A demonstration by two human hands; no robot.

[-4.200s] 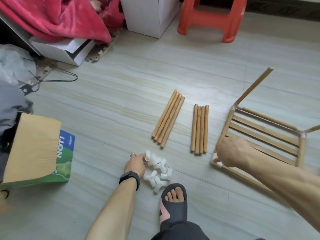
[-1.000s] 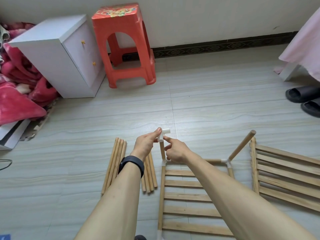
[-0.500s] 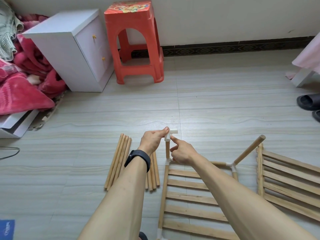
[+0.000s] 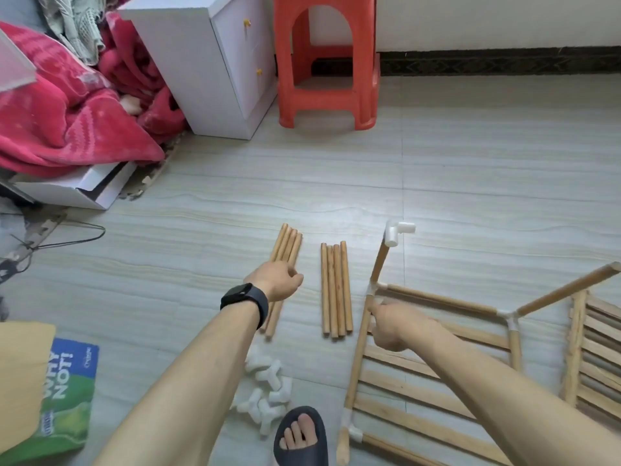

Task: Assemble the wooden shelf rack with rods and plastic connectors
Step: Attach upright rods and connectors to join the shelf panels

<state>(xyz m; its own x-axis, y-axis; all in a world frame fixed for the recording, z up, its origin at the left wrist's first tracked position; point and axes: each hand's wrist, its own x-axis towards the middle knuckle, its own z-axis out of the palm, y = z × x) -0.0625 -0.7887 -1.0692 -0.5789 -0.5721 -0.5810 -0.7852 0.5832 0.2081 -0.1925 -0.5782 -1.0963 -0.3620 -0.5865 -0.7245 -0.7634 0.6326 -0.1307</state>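
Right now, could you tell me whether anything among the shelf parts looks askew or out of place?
The bare post at the frame's far right corner leans steeply outward, much flatter than the capped post; the wide lens may exaggerate it. Nothing looks broken or spilled.

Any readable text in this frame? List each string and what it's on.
"WHY NOT!": white capitals on the blue and green printed carton at lower left.
Small white logo on the carton's blue corner: too small to read.
White print near the carton's lower edge: blurred, unreadable.
Black wrist watch: dark face, no text shows.
No other text is visible.
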